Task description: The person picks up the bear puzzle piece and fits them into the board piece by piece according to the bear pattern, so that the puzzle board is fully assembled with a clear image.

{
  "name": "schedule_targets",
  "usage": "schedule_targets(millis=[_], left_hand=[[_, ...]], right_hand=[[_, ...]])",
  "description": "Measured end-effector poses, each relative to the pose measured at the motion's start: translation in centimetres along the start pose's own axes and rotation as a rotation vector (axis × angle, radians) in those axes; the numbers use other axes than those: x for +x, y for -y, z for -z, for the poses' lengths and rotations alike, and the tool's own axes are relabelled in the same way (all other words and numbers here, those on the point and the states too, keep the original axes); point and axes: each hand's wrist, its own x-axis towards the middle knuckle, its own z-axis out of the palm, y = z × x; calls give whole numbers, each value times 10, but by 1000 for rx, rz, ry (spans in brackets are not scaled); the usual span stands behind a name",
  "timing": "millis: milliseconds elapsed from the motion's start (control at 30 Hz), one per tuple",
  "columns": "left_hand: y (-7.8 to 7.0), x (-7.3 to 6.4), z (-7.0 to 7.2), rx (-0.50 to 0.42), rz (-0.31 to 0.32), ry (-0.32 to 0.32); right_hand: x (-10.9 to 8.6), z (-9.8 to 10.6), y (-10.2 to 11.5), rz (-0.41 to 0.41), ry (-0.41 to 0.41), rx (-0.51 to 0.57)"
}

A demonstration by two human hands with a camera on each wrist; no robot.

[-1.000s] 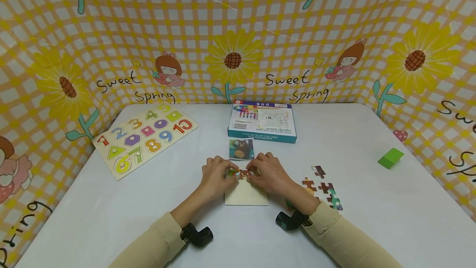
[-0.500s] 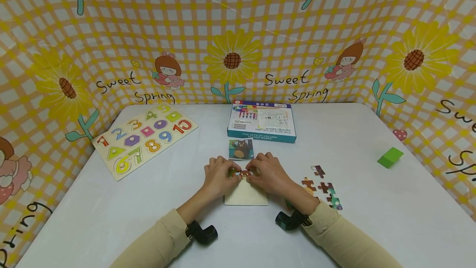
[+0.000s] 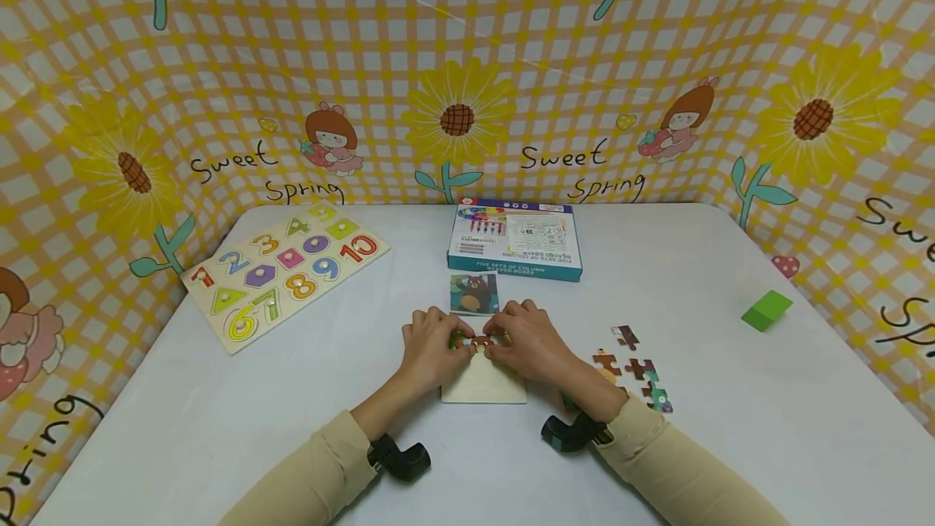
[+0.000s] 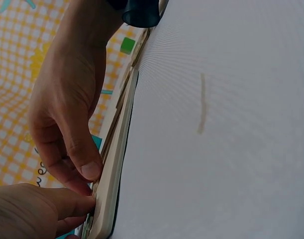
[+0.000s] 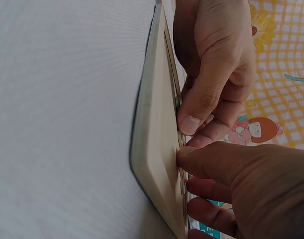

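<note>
A pale wooden puzzle board [image 3: 484, 384] lies in front of the person, with bear-patterned jigsaw pieces [image 3: 480, 342] along its far end. My left hand [image 3: 435, 350] pinches at the pieces from the left, thumb near the bear's face. From the right, my right hand [image 3: 531, 342] has its thumb and fingers on the same row. The two thumbs nearly meet over it. In the right wrist view, both thumbs lie on thin pieces at the board's surface [image 5: 154, 129]. Fingers hide much of the row. Just beyond the board lies a bear picture card [image 3: 473, 293].
Several loose jigsaw pieces [image 3: 641, 368] lie right of the board, some partly hidden by the right forearm. A bead-set box [image 3: 514, 242] stands at the back. A number-and-shape board [image 3: 286, 274] lies left, a green block [image 3: 767, 311] far right.
My left hand and forearm have shifted slightly right, bringing the thumb closer to the right one. The right hand stays about where it was.
</note>
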Motion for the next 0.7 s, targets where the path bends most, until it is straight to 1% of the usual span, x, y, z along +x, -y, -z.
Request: schedule_targets(millis=[233,400,700], left_hand=[[-1,-1,0,-6,9,1],[-1,-1,0,-6,12,1],[-1,-1,0,-7,8,2]], right_hand=[[1,0,0,2,2,-2],[1,1,0,-14,11,11],[-1,9,-2,-41,18,40]])
